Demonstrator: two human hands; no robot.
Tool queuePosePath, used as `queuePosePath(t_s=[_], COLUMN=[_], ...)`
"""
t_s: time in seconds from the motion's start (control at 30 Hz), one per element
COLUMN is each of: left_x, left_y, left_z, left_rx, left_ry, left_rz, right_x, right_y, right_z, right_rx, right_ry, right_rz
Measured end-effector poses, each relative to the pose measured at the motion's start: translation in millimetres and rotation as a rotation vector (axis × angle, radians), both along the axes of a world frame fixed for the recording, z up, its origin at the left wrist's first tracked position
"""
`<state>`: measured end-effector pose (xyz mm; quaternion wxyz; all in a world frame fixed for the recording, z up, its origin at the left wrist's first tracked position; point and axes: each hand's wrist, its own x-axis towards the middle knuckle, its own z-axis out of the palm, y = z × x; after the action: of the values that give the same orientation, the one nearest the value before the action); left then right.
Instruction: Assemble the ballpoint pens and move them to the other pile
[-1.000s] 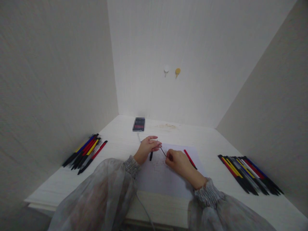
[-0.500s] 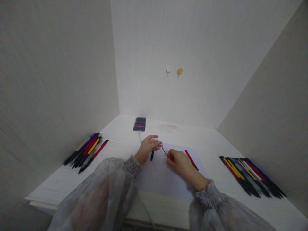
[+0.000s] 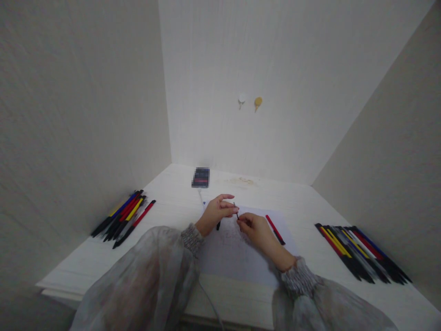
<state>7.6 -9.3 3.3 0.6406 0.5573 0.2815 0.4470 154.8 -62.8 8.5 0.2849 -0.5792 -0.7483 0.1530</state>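
Above a white sheet of paper (image 3: pixel 237 257), both hands meet at a thin dark rod (image 3: pixel 237 216), which looks like a pen refill. My left hand (image 3: pixel 217 213) pinches its upper, lighter end between thumb and a finger, with the index finger stretched out. The lower part is pinched in the fingertips of my right hand (image 3: pixel 255 230). A short black pen part (image 3: pixel 218 226) lies on the paper, partly hidden beneath my left hand. Beside my right hand lies a red pen barrel (image 3: pixel 274 228) with a black end.
Several coloured pens (image 3: pixel 126 214) are piled at the left, and several more pens (image 3: pixel 361 253) lie in a row at the right. A blurred phone (image 3: pixel 200 177) with a cable stands near the back wall, which bears two hooks (image 3: pixel 258 102).
My left hand has moved slightly right, closer to my right hand. The rod stands more upright, with less of it showing between the hands.
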Motion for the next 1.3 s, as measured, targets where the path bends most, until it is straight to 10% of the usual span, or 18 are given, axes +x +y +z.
queuePosePath(t_s=[0.23,0.37,0.63,0.97,1.3], left_x=[-12.5,-23.3,-19.2,-11.0,-8.6], left_y=[7.0,10.0,10.7,18.3,16.0], left_z=[-1.4,-14.8,-7.2,-3.4,-2.7], left_rx=[0.313,0.398,0.405,0.014,-0.073], left_ry=[0.619,0.897,0.808,0.032,-0.104], left_rz=[0.535,0.488,0.483,0.427,0.377], right_x=[2.0,3.4,3.1,-0.1,-1.9], right_y=[3.2,4.9,4.4,-2.9,-2.4], right_z=[-2.2,-4.6,-4.8,-0.8,-0.2], right_rx=[0.008,0.002,-0.023,-0.037,-0.035], right_ry=[0.13,0.157,0.164,0.109,0.04], right_rz=[-0.064,-0.085,-0.054,0.01,0.014])
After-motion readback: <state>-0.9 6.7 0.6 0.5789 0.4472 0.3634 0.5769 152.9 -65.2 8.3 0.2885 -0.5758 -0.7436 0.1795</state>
